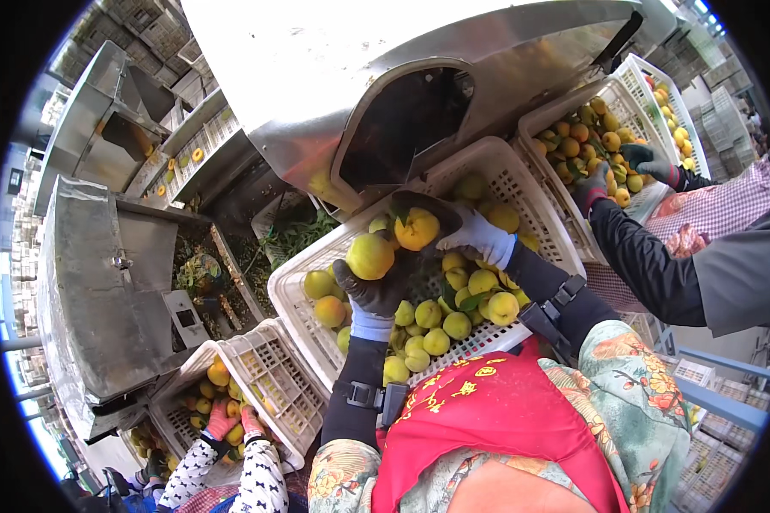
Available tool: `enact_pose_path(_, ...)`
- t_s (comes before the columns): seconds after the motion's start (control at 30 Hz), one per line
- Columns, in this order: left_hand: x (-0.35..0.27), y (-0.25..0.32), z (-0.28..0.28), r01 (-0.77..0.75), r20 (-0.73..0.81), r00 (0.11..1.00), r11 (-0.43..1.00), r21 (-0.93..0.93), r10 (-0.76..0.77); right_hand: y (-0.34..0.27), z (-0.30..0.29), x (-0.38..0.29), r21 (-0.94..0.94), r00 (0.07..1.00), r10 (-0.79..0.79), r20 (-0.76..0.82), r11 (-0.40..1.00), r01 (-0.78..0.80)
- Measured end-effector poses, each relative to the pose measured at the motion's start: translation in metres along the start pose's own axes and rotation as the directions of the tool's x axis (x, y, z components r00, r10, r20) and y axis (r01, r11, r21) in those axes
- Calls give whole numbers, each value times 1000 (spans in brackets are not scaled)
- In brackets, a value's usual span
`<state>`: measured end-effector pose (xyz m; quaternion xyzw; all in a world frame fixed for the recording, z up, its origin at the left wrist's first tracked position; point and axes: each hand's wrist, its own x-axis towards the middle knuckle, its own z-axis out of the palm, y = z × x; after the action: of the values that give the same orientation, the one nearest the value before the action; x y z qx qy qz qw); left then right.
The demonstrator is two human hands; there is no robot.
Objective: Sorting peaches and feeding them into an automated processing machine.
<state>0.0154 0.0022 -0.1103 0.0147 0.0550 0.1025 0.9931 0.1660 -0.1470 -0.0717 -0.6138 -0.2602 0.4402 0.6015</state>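
Both my hands are in coated work gloves over a white plastic crate of yellow-green peaches. My left hand holds a large yellow-green peach at the crate's left part. To its right, my right hand is at an orange-yellow peach with a green leaf on it; its dark fingers curve behind the fruit and are partly hidden. Smaller peaches lie in the near part of the crate, larger ones at its far and left parts.
A metal machine housing with a dark opening stands just beyond the crate. To the right, a co-worker's gloved hands are in another fruit crate. At lower left, another person's gloved hands reach into a crate. A metal chute holds leaves and debris.
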Motion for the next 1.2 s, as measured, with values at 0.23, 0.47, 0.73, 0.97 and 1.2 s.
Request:
enact_pose_path(0.23, -8, 8, 35, -187, 108, 981, 929, 318, 160, -51, 39, -13, -684, 863, -497, -89, 660, 310)
enact_pose_path(0.47, -7, -3, 48, -212, 49, 977, 905, 368, 209, -66, 53, 32, -857, 582, -699, -415, 515, 7)
enact_pose_path(0.73, -16, -1, 49, -118, -25, 989, 891, 439, 144, -54, 61, 55, -842, 662, -560, -499, 495, -215)
enact_pose_path(0.97, -33, 16, 19, -181, -70, 963, 812, 555, 262, -51, 70, 55, -842, 603, -610, -514, 494, -217)
enact_pose_path(1.2, -24, 12, 32, -73, 109, 993, 937, 343, 37, -82, 53, 89, -895, 483, -770, -418, 439, -74)
